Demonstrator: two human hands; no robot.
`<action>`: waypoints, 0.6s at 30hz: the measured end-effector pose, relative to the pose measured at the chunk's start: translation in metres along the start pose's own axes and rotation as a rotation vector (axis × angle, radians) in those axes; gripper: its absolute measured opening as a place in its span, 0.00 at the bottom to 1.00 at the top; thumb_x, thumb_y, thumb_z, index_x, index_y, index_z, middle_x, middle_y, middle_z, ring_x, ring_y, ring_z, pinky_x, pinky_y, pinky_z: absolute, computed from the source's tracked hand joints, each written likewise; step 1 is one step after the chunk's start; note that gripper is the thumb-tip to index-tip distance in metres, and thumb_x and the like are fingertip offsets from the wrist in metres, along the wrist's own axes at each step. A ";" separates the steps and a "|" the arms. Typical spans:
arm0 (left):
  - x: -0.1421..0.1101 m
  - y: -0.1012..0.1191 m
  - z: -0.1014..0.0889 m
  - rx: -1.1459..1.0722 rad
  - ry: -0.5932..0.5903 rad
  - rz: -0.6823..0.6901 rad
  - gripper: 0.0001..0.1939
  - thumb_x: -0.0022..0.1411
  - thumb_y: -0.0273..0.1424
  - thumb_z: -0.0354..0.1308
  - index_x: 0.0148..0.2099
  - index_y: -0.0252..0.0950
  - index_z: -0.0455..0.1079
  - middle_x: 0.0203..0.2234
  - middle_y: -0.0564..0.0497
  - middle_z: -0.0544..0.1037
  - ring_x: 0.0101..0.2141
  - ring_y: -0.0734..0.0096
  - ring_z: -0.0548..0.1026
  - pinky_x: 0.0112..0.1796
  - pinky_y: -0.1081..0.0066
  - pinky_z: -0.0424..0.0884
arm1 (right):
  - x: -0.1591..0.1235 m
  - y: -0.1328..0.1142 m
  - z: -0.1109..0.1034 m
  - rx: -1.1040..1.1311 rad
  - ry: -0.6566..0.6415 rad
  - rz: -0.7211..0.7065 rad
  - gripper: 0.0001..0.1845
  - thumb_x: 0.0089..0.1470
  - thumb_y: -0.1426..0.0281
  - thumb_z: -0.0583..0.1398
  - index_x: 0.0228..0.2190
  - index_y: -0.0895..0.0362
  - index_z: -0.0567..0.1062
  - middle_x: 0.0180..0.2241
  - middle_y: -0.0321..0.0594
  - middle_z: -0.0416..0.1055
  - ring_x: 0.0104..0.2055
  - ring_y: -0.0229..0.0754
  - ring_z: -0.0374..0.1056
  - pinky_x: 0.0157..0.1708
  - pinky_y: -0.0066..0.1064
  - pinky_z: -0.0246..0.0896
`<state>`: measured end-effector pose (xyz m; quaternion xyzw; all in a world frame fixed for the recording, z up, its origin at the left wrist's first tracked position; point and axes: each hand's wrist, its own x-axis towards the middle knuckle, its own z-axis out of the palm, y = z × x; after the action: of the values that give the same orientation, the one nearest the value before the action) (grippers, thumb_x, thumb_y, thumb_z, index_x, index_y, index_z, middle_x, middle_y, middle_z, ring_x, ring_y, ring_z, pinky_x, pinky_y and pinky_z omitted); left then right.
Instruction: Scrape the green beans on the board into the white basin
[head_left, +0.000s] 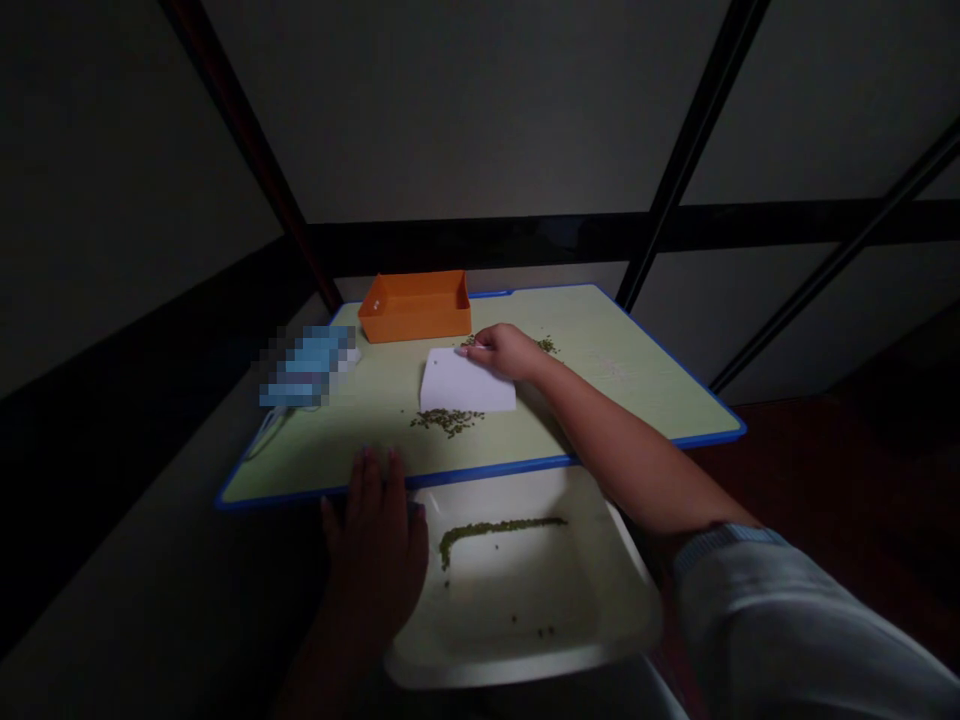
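My right hand pinches the top edge of a white card, which looks like stiff paper and leans on the tabletop. Small green beans or seeds lie in a loose heap along the card's lower edge, on my side of it. More of them are scattered behind my right wrist. My left hand rests with fingers stretched out, its fingertips at the table's front edge, beside a white basin. In that basin, beneath the edge, a line of green seeds lies along the far and left sides of the bottom.
An orange open box stands at the back left of the pale green folding table with its blue rim. Left of it is a blurred blue object with a white cord. A panelled wall rises behind.
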<state>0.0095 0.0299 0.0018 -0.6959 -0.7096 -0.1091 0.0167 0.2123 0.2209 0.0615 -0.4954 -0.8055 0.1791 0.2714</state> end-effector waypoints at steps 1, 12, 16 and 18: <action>0.000 0.000 -0.001 0.002 -0.003 -0.004 0.28 0.64 0.33 0.36 0.65 0.31 0.45 0.66 0.36 0.47 0.65 0.56 0.44 0.59 0.40 0.44 | -0.001 0.000 0.000 0.007 0.000 -0.006 0.21 0.54 0.55 0.56 0.19 0.57 0.66 0.16 0.31 0.54 0.21 0.33 0.49 0.24 0.30 0.39; -0.001 -0.001 -0.002 0.009 -0.035 -0.020 0.29 0.64 0.33 0.37 0.66 0.35 0.42 0.66 0.39 0.45 0.66 0.58 0.42 0.59 0.39 0.43 | -0.007 0.010 -0.026 0.179 0.112 -0.012 0.27 0.51 0.50 0.56 0.15 0.57 0.60 0.16 0.29 0.49 0.21 0.31 0.44 0.22 0.29 0.37; -0.001 -0.002 -0.001 0.015 -0.033 -0.010 0.29 0.64 0.34 0.36 0.66 0.35 0.42 0.66 0.39 0.45 0.66 0.58 0.42 0.59 0.39 0.43 | -0.009 0.014 -0.036 0.217 0.063 -0.018 0.27 0.49 0.49 0.58 0.15 0.58 0.61 0.15 0.28 0.49 0.21 0.30 0.44 0.22 0.28 0.38; -0.001 -0.003 -0.001 0.021 -0.030 -0.005 0.29 0.64 0.35 0.35 0.66 0.35 0.43 0.66 0.39 0.45 0.66 0.58 0.42 0.59 0.39 0.43 | -0.011 0.016 -0.039 0.239 0.040 -0.032 0.27 0.48 0.49 0.58 0.15 0.58 0.62 0.15 0.28 0.50 0.20 0.29 0.45 0.22 0.27 0.38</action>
<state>0.0066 0.0286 0.0018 -0.6956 -0.7125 -0.0914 0.0130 0.2512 0.2192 0.0810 -0.4500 -0.7807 0.2594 0.3475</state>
